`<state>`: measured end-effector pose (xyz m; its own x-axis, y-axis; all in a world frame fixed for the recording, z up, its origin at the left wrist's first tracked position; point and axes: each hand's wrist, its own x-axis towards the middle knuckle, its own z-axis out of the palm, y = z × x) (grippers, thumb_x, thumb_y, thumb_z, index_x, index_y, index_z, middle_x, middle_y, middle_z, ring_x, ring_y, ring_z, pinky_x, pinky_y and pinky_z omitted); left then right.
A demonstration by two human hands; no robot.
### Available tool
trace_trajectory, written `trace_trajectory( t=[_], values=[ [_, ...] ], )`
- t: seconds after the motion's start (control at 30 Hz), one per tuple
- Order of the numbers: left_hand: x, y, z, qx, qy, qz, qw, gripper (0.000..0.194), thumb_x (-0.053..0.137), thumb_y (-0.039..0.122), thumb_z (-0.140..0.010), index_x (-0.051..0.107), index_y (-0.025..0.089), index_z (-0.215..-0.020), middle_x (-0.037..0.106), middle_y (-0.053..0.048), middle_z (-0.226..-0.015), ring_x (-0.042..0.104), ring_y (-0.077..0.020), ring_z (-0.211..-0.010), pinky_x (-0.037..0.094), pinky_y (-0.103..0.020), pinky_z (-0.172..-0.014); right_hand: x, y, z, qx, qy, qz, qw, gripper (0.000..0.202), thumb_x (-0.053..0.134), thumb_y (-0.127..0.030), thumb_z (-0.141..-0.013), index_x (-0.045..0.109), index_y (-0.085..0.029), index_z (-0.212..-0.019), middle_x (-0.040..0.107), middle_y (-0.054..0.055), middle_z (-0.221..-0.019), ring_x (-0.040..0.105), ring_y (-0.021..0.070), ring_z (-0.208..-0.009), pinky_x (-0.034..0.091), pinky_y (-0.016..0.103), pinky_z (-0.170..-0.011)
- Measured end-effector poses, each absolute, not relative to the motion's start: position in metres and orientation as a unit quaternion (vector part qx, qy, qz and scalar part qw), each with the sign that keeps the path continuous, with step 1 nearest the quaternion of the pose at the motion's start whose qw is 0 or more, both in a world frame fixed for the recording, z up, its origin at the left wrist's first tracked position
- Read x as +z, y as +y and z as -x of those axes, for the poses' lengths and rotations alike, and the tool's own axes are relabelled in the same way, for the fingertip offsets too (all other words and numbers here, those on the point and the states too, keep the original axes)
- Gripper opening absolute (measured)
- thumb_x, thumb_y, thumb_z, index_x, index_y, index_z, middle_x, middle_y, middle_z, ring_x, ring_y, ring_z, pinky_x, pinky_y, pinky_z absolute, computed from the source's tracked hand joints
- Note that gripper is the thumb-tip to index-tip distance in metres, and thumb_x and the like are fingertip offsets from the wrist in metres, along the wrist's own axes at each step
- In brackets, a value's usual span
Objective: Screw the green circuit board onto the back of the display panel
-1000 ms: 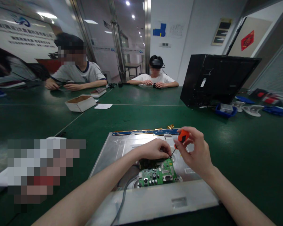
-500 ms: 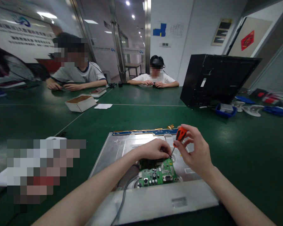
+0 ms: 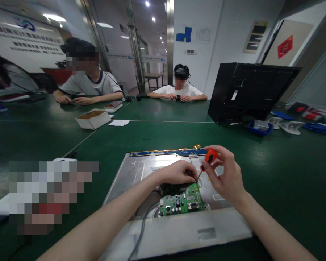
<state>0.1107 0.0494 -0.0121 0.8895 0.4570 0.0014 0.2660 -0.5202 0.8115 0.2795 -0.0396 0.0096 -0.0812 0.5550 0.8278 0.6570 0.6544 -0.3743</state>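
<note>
The right hand (image 3: 228,174) grasped the screwdriver (image 3: 211,156), tip at the far edge of the green circuit board (image 3: 182,203). The left hand (image 3: 180,172) was beside the tip; its grip was indeterminable.

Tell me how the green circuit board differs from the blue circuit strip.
The green circuit board is compact; the blue circuit strip is long and narrow. The green circuit board sits nearer the camera, the blue circuit strip along the far edge of the metal panel. Both are circuit boards on that panel.
</note>
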Motion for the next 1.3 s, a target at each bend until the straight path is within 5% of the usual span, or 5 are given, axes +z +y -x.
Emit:
trace_trajectory(
  t=[0.3, 0.57, 0.8, 1.3],
  values=[
    [-0.012, 0.049, -0.111, 0.112, 0.211, -0.866, 0.440, 0.009, 0.066, 0.006, -0.076, 0.070, 0.014, -0.078, 0.064, 0.001, -0.072, 0.058, -0.0125, -0.069, 0.045, -0.022, -0.067, 0.018, -0.042, -0.278, -0.071, -0.749, 0.409, 0.516, 0.050, 0.047, -0.012, -0.094, 0.042, -0.031, -0.140, 0.057, 0.008, -0.110, 0.063, 0.0145, -0.075, 0.058, 0.026, -0.053],
    [-0.013, 0.049, -0.110, 0.110, 0.212, -0.862, 0.447, 0.009, 0.066, 0.007, -0.077, 0.069, 0.014, -0.081, 0.065, 0.001, -0.074, 0.059, -0.0130, -0.071, 0.046, -0.022, -0.068, 0.009, -0.038, -0.281, -0.059, -0.731, 0.396, 0.553, 0.049, 0.062, -0.019, -0.088, 0.041, -0.028, -0.131, 0.058, 0.007, -0.112, 0.061, 0.0129, -0.072, 0.057, 0.024, -0.051],
    [-0.014, 0.050, -0.109, 0.113, 0.196, -0.871, 0.437, 0.008, 0.067, 0.009, -0.078, 0.069, 0.013, -0.084, 0.066, -0.001, -0.079, 0.060, -0.0146, -0.073, 0.046, -0.024, -0.070, 0.012, -0.038, -0.282, -0.095, -0.739, 0.395, 0.537, 0.045, 0.063, -0.013, -0.087, 0.049, -0.029, -0.127, 0.054, 0.005, -0.104, 0.058, 0.0109, -0.069, 0.054, 0.022, -0.049],
    [-0.012, 0.047, -0.110, 0.126, 0.176, -0.893, 0.395, 0.007, 0.068, 0.008, -0.080, 0.068, 0.012, -0.086, 0.065, -0.001, -0.077, 0.059, -0.0139, -0.071, 0.044, -0.022, -0.065, 0.008, -0.038, -0.282, -0.071, -0.739, 0.397, 0.540, 0.054, 0.063, -0.015, -0.085, 0.043, -0.027, -0.134, 0.061, 0.006, -0.105, 0.063, 0.0137, -0.073, 0.054, 0.022, -0.049]
  ],
)
